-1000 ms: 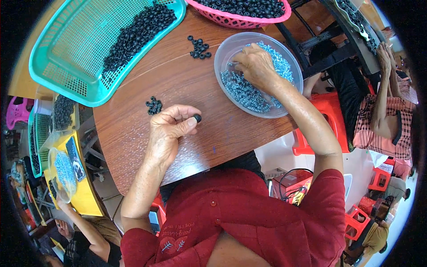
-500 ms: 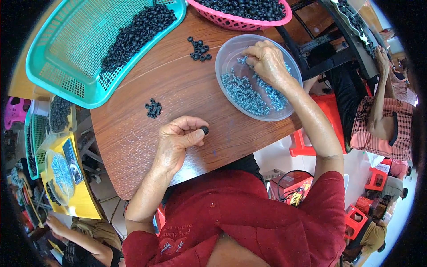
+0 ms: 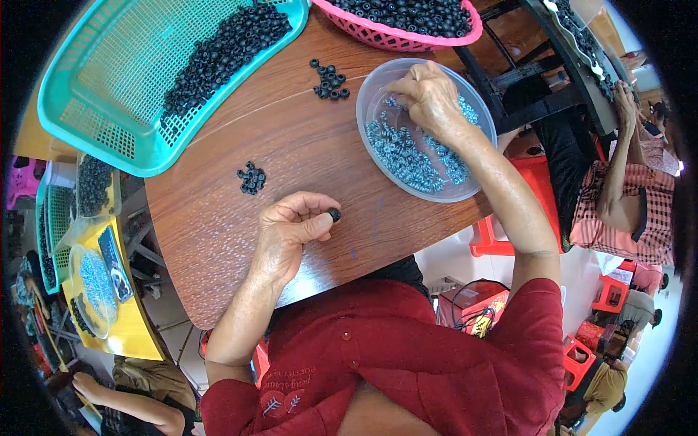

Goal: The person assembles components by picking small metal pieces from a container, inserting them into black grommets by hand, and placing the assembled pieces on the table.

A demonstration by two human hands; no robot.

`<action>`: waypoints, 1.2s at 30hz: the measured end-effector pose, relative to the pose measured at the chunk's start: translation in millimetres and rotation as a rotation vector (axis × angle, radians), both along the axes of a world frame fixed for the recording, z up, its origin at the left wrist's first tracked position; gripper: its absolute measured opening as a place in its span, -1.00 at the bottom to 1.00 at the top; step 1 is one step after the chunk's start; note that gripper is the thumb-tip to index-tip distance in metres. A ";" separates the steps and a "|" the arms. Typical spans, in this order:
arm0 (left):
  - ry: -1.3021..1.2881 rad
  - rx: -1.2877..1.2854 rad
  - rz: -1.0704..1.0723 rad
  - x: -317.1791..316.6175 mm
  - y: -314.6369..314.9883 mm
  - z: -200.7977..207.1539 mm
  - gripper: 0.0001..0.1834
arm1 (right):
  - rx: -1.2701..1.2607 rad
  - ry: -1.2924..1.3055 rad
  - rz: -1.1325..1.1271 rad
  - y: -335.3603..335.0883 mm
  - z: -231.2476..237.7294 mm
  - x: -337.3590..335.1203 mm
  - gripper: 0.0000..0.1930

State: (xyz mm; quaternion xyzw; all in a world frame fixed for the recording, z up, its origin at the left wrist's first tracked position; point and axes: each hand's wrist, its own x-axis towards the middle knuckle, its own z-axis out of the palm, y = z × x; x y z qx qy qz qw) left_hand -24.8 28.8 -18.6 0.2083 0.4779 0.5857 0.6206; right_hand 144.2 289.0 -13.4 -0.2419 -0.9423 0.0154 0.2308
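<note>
Red plast. stools stand at R, yellow tbl L.

A brown wooden worktop with white light shining near its close edge sits over a pale floor, with a yellow table at left and a dark table and red stools at right.

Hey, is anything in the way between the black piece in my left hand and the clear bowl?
Nothing visible is between the black piece in your left hand and the clear bowl, only brown tabletop. Two small black piles lie aside.
</note>
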 end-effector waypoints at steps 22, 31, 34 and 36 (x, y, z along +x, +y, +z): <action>-0.002 0.006 -0.010 -1.1 0.3 -1.3 -0.79 | 0.052 -0.070 -0.013 -2.4 0.0 4.0 -0.80; 0.005 0.016 -0.003 -0.3 0.2 -0.8 -0.79 | 0.139 -0.186 0.008 -13.8 8.6 11.0 -0.88; -0.007 0.003 0.006 0.4 0.3 -1.6 -0.79 | 0.177 -0.197 0.024 -16.5 9.2 10.9 -0.88; 0.002 0.013 0.004 -0.2 -0.3 -2.2 -0.79 | 0.177 -0.184 0.040 -19.5 10.7 11.9 -0.87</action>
